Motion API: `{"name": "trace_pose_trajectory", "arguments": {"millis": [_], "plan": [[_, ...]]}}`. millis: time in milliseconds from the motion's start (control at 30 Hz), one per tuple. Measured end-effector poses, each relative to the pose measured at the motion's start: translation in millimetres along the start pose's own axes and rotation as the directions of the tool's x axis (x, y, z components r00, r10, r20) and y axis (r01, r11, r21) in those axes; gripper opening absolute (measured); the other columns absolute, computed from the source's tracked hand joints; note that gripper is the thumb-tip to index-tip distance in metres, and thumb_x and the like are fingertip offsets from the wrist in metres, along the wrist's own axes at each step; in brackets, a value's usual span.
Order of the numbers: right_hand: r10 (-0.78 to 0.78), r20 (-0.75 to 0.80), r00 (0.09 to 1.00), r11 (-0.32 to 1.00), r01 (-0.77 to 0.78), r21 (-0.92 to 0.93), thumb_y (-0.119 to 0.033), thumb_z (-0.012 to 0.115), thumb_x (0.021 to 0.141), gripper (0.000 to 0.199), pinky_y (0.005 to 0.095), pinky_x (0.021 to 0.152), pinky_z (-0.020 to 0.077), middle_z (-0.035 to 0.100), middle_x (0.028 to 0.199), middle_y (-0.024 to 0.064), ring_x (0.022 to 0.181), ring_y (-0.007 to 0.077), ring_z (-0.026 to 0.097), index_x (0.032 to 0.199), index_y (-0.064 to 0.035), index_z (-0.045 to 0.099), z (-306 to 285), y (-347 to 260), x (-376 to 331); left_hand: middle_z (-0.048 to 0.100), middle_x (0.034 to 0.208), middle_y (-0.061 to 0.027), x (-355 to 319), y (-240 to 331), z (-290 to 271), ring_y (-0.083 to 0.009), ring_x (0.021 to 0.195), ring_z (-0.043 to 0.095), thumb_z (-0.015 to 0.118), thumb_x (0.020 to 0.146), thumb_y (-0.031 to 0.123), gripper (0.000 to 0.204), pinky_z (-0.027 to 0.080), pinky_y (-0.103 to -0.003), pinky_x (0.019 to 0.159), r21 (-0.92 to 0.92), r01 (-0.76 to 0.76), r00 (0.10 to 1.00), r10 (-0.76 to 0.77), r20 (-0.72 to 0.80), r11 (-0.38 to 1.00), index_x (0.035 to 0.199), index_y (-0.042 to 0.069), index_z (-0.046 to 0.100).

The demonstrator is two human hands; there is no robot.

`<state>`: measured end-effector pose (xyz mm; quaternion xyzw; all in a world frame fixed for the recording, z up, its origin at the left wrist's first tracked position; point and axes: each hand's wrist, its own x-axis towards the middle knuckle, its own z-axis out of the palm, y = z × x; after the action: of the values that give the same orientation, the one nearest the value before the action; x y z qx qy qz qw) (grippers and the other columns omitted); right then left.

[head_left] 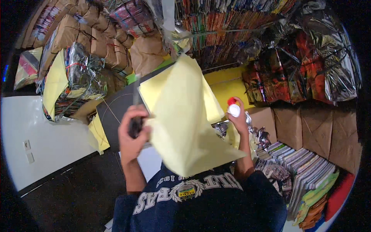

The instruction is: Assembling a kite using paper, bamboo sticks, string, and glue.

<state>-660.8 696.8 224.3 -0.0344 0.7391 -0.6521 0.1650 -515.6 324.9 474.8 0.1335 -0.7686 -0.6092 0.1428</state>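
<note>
Left hand (133,129) is fisted around a dark narrow tool (136,125), held upright at chest height, with the edge of a pale yellow paper sheet (181,116) pinched against it. The sheet hangs between both hands, creased and drooping to the right; it looks thin, light, floppy and likely tear-prone, so best gripped near an edge or fold. Right hand (240,116) is raised, forearm upright, fingers wrapped around a small white bottle with a red cap (233,108), just right of the sheet.
</note>
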Motion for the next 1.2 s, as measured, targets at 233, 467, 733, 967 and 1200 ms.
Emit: {"name": "trace_pose_trajectory", "arguments": {"millis": [233, 467, 733, 967, 1200], "plan": [[0.098, 0.345, 0.934, 0.966, -0.007, -0.257, -0.016, 0.087, 0.081, 0.082, 0.0385, 0.104, 0.0515, 0.067, 0.135, 0.0138, 0.124, 0.0249, 0.066, 0.151, -0.0187, 0.045, 106.9, -19.4, 53.8, 0.052, 0.119, -0.0089, -80.3, -4.5, -75.3, -0.0182, 0.112, 0.05, 0.058, 0.083, -0.01, 0.027, 0.042, -0.029, 0.098, -0.009, 0.066, 0.869, -0.062, -0.49, 0.998, 0.104, 0.005, 0.054], [-0.03, 0.501, 0.865, 0.956, 0.171, -0.238, -0.015, 0.084, 0.08, 0.078, 0.0413, 0.103, 0.0536, 0.069, 0.133, 0.0171, 0.122, 0.0323, 0.068, 0.149, -0.0214, 0.047, 193.6, 31.1, 99.0, 0.05, 0.125, -0.0065, -156.5, -6.3, -103.6, -0.0144, 0.111, 0.049, 0.059, 0.087, -0.008, 0.028, 0.04, -0.021, 0.093, -0.14, 0.033, 0.667, -0.127, -0.734, 0.99, 0.109, 0.007, 0.052], [0.383, 0.5, 0.777, 0.875, -0.131, -0.467, -0.025, 0.088, 0.07, 0.087, 0.0383, 0.087, 0.0596, 0.073, 0.12, 0.0126, 0.102, 0.0257, 0.073, 0.148, -0.0201, 0.049, 219.6, 22.3, 120.7, 0.05, 0.129, -0.0079, -191.7, -14.1, -105.2, -0.0142, 0.115, 0.05, 0.059, 0.087, -0.009, 0.03, 0.042, -0.023, 0.097, -0.164, 0.024, 0.515, -0.152, -0.844, 0.986, 0.112, 0.006, 0.053], [0.32, 0.507, 0.8, 0.924, -0.146, -0.353, -0.02, 0.087, 0.074, 0.086, 0.0334, 0.072, 0.0587, 0.071, 0.12, 0.0111, 0.087, 0.0189, 0.071, 0.15, -0.0203, 0.047, 201.6, 11.1, 116.2, 0.051, 0.128, -0.0084, -184.2, -28.5, -110.7, -0.0156, 0.117, 0.049, 0.061, 0.091, -0.007, 0.027, 0.037, -0.024, 0.1, -0.116, 0.088, 0.536, -0.145, -0.831, 0.989, 0.115, 0.005, 0.054], [-0.018, 0.368, 0.93, 0.808, 0.23, -0.542, -0.026, 0.088, 0.078, 0.052, 0.0469, 0.101, 0.0499, 0.07, 0.113, 0.0091, 0.123, 0.0314, 0.056, 0.125, -0.0184, 0.066, 176.7, 24.0, 92.2, 0.053, 0.127, -0.0097, -159.1, -35.1, -111.0, -0.0142, 0.114, 0.05, 0.057, 0.089, -0.012, 0.029, 0.04, -0.021, 0.095, -0.132, 0.115, 0.562, -0.174, -0.809, 0.985, 0.113, 0.003, 0.056]]}}
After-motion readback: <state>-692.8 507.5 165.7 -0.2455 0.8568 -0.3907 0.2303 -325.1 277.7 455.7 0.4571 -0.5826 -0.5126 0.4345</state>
